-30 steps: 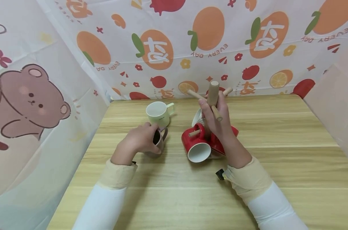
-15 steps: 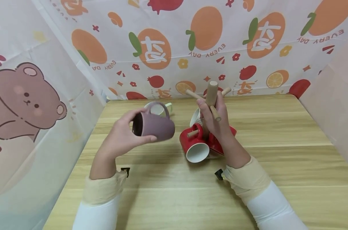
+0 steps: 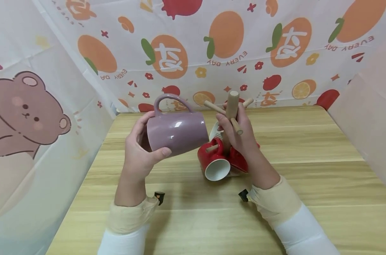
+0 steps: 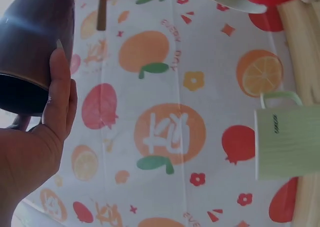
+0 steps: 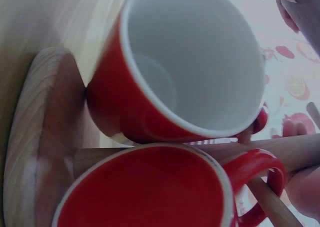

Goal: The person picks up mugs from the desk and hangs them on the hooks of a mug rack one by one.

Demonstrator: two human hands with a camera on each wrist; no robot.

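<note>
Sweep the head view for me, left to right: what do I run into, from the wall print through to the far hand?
Bear print → left hand → purple mug → red mug with its white inside showing → right hand.

We reach forward on both sides. Our left forearm (image 3: pixel 126 221) runs almost straight ahead to a bare left wrist (image 3: pixel 130 193), and our left hand (image 3: pixel 140 154) curves in a grip, its thumb (image 3: pixel 162 152) extended rightward. Our right forearm (image 3: pixel 295 216) slants forward and leftward, ending in our right hand (image 3: pixel 242 134), whose fingers curl in a grip, too.
</note>
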